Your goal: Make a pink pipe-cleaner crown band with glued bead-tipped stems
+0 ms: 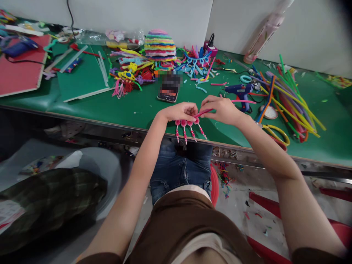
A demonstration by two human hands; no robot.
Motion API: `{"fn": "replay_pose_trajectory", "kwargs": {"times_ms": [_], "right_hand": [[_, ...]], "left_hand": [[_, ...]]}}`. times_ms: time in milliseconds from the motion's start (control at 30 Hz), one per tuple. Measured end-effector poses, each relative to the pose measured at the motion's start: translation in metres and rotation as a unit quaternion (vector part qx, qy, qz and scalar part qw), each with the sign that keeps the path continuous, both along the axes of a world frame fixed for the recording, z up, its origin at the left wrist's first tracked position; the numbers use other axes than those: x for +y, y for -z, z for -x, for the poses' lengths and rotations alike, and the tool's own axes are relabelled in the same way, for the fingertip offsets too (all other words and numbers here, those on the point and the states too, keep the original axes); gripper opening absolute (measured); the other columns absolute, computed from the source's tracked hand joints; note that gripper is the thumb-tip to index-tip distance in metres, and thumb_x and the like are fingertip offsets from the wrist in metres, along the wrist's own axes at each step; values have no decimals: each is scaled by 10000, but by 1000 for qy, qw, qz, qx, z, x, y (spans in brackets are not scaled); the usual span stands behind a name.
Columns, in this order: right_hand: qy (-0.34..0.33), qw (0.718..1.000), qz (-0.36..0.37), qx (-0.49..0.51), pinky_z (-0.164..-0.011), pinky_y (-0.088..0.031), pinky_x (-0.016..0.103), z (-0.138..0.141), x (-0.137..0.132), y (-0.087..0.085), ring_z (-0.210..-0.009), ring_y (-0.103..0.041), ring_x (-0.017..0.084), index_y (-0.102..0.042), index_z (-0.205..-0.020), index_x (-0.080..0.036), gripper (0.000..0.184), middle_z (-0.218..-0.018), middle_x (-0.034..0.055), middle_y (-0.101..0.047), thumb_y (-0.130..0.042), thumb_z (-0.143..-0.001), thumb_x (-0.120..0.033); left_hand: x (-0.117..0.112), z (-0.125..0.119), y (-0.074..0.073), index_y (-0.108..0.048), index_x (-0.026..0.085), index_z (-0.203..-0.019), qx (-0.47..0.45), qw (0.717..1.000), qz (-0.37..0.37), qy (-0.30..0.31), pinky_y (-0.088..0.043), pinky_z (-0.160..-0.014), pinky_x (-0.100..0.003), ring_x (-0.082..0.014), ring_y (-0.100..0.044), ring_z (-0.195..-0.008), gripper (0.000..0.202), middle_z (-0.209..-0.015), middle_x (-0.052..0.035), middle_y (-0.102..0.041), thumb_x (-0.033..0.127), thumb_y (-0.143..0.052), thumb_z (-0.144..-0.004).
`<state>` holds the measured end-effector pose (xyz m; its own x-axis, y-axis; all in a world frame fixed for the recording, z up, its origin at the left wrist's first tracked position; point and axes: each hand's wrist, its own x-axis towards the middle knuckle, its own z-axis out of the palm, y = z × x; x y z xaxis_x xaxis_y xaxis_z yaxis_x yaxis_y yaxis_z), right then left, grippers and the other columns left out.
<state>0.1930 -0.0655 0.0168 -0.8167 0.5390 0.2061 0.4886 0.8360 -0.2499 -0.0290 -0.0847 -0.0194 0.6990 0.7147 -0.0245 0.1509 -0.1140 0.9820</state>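
Near the table's front edge, my left hand [182, 111] has its fingers curled on a pink pipe-cleaner craft [187, 123]. Several pink loops show under those fingers, each with a hanging strand of pink and white beads that reaches the table edge. My right hand [221, 110], just to the right, pinches a pink pipe cleaner [205, 112] that runs across to the left fingertips. A thin pink length [244, 101] sticks out to the right behind my right hand. The exact join between the pipe cleaner and the loops is hidden by my fingers.
A phone [168, 88] lies beyond my hands. To the right are a blue glue gun [242, 93], yellow-handled scissors [277, 132] and a bundle of pipe cleaners [293, 99]. Behind stand a striped hat [160, 46] and a leaning bottle [264, 35]. Left lies a red board [20, 71].
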Motion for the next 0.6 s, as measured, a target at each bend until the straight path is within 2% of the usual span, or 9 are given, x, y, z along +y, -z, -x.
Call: {"fn": "replay_pose_trajectory", "kwargs": {"times_ms": [433, 600], "right_hand": [[0, 997, -81, -16, -631, -343, 285, 2, -1, 4, -776, -579, 151, -746, -885, -237, 238, -1117, 47, -642, -535, -881, -348], [19, 996, -77, -33, -652, -355, 285, 2, -1, 6, -861, -598, 188, -720, -992, -253, 242, -1181, 44, -622, -578, -855, -393]], "left_hand": [[2, 0, 3, -516, 142, -850, -3, 1000, -3, -1, -457, -606, -213, -73, -594, -651, 252, -759, -17, -635, 239, -712, -724], [2, -1, 5, -488, 150, -846, -22, 1000, 15, -13, -455, -609, -214, -74, -591, -660, 289, -766, -13, -621, 215, -732, -705]]}}
